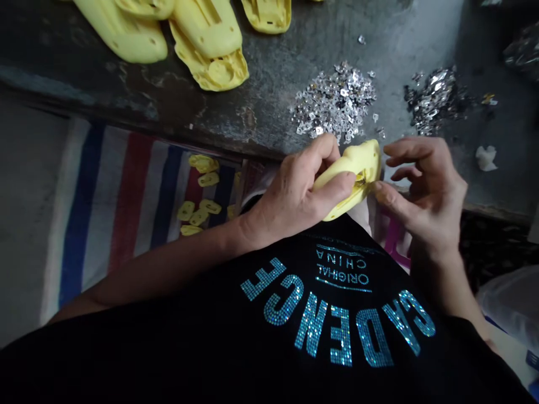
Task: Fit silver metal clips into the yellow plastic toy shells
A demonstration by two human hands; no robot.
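Observation:
A yellow plastic shell (362,160) is tilted on its side in front of my chest, just off the table's near edge. My left hand (309,182) grips it, fingers behind and thumb across its front, beside a slot with small dark metal parts in it. On the right, my right hand (421,188) has its fingers spread and curved, thumb close to the shell's right edge; nothing shows between them. Beyond the shell lies a heap of small silvery metal pieces (337,101). A second heap of shiny metal pieces (438,101) sits to its right.
Several larger yellow shells (208,33) lie at the back left of the dark worktable (269,73). Small yellow parts (204,210) rest on striped cloth (130,191) below. A white scrap (487,158) is at the right, and a pink object (393,238) shows below my right hand.

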